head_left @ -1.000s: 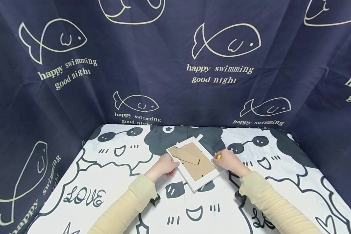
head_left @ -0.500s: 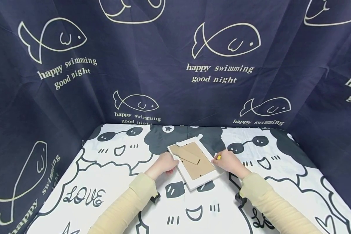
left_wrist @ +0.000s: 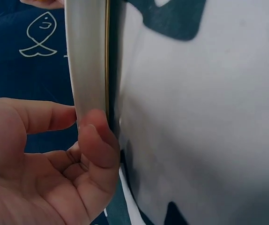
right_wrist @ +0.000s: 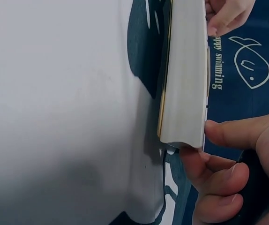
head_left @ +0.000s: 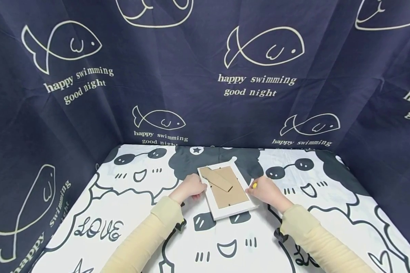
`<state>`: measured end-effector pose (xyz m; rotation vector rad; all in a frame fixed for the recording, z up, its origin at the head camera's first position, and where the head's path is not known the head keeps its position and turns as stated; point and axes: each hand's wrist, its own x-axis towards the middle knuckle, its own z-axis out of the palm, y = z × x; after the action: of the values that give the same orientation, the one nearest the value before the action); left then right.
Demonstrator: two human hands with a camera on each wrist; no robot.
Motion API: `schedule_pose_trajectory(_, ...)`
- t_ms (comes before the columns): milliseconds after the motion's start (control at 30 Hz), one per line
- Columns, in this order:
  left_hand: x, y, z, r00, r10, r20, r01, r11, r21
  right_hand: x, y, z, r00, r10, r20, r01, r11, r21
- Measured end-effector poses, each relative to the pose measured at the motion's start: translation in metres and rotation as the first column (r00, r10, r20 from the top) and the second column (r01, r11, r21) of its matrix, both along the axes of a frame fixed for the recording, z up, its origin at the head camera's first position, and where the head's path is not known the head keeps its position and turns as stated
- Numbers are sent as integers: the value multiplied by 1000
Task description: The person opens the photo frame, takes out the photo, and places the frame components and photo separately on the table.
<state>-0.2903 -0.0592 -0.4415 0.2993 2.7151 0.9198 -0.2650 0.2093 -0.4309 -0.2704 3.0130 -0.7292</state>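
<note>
Left hand and right hand are both set on a white picture frame. Its left side is pinched between the left thumb and fingers, its right side, near the lower corner, between the right thumb and fingertips. A yellow piece is seen at the right hand, and a dark object is seen against its palm; whether these are one thing cannot be told.

The frame is held face down, over the middle of the desk and closer to its far edge. Whether its underside is touching the desk cannot be made out. For steady handling, the pinch should be matched on both sides, so that the frame is not twisted. The tan backing board and the stand slanting across it are best left unpressed, and the small black tabs should not be snagged.

Farther out, the desk is covered by a cartoon-printed cloth, and its far edge is bordered by a fish-printed curtain, by which room beyond the frame is limited. Part of the right side is hidden by the right hand.
</note>
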Motion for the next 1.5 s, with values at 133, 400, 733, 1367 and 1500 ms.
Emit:
schedule_pose_trajectory(133, -3, -1, 2, 1000, -12, 27, 12, 1000, -11, 3, -2, 0, 1000, 1, 11, -1, 1000, -8)
schedule_pose_trajectory(400, -9, -2, 2, 999, -11, 38, 13, 999, -37, 8, -5, -1, 998, -17, 66, 18, 1000, -13)
schedule_pose_trajectory(733, -15, 0, 5, 1000, -24, -4, 23, 996, -85, 11, -9, 1, 986, -61, 158, 68, 997, -42)
schedule_pose_trajectory(1367, -25, 8, 10, 999, -18, 27, 21, 993, -115, 19, -9, 2, 964, -39, 264, 65, 994, -90)
schedule_pose_trajectory(1500, -28, 11, 7, 1000, -2, 15, 4, 993, -117, 19, -9, 2, 964, -35, 264, 61, 994, -92)
